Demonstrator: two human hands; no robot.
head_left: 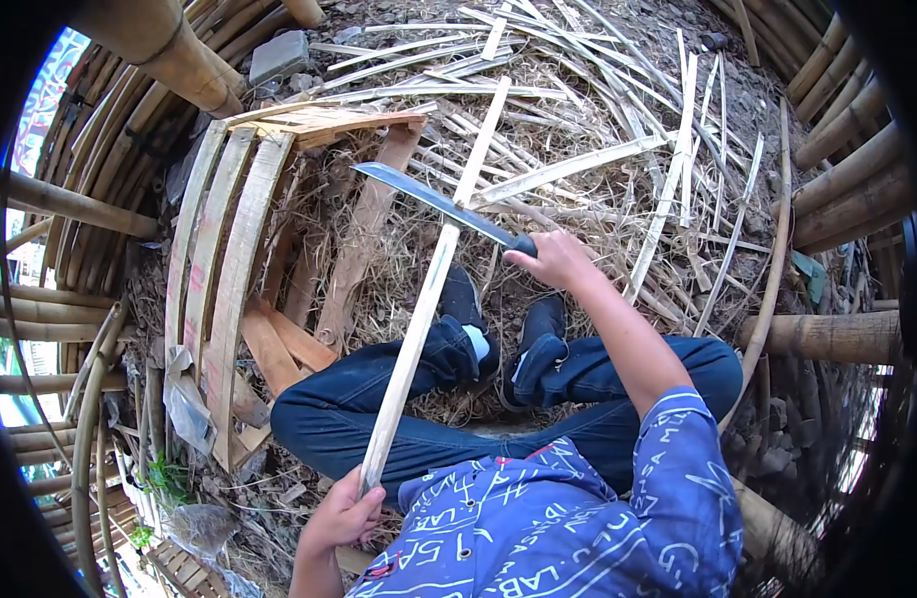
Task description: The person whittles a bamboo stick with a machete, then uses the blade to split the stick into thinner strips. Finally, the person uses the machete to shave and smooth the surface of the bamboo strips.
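Observation:
My right hand (553, 261) is closed round the dark handle of a long knife (429, 199), whose blade points to the upper left. The blade lies across a long pale bamboo strip (415, 339), near the strip's upper part. The strip runs from my lap up past the blade. Its lower end is in my left hand (349, 513), with the thumb pressed along it. Both of my hands are in front of my body, the left one low beside my shirt and the right one above my knees.
Many split bamboo strips (568, 167) and shavings litter the ground ahead. At the left stands a slatted wooden crate (241, 229). Bamboo poles (847, 189) line both sides. A grey block (279, 57) lies at the upper left, and plastic scraps (191, 414) hang by the crate.

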